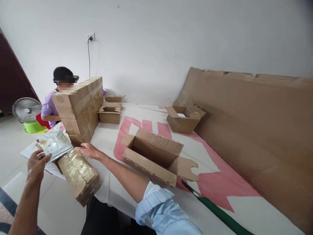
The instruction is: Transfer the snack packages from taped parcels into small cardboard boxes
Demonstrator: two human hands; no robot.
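At the left edge of the table, my left hand (37, 163) pinches the near corner of a shiny silver-white plastic packet (55, 145) with print on it. The packet overlaps the far end of a long cardboard box (79, 171) wrapped in clear tape. My right hand (89, 150) reaches across to that same end of the taped box, fingers stretched out by its far right edge and nothing seen in them. I cannot tell whether the fingertips touch the box or the packet. An open long cardboard box (156, 155) lies to the right of my right forearm.
Stacked taped cartons (80, 107) stand behind my hands, with a person in purple (50, 109) beyond. Small open boxes (110, 114) and another open box (183, 119) sit farther back. A large cardboard sheet (256, 130) leans at right. A green-handled tool (217, 210) lies near the front.
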